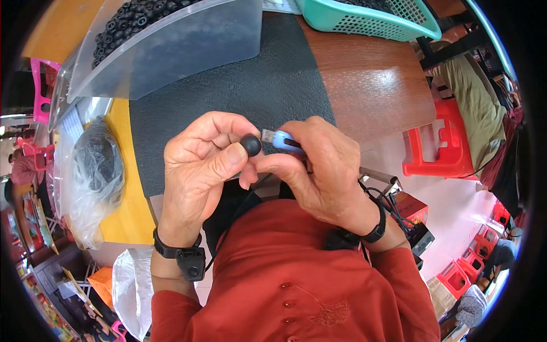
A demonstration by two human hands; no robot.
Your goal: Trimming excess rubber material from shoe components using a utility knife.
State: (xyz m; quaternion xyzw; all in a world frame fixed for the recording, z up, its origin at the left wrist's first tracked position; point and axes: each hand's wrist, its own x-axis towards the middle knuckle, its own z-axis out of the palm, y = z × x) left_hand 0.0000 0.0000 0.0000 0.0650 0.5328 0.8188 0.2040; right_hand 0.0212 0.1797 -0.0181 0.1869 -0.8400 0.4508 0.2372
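Between the thumb and fingers of my left hand [196, 159] is a small, round black rubber piece [250, 145], smooth on the side that shows. My right hand [327, 168] is wrapped round a light-blue utility knife [284, 140]. Its metal tip points left and comes up close beside the black piece; whether they touch I cannot tell. Both hands are close together above the near edge of a dark mat [228, 91].
Many small black parts fill a translucent bin [188, 51] at the far left. A turquoise basket [370, 25] stands far right on the brown table [376, 80]. At left lies a plastic bag [97, 165] with something dark inside. A red stool [447, 142] is on the right.
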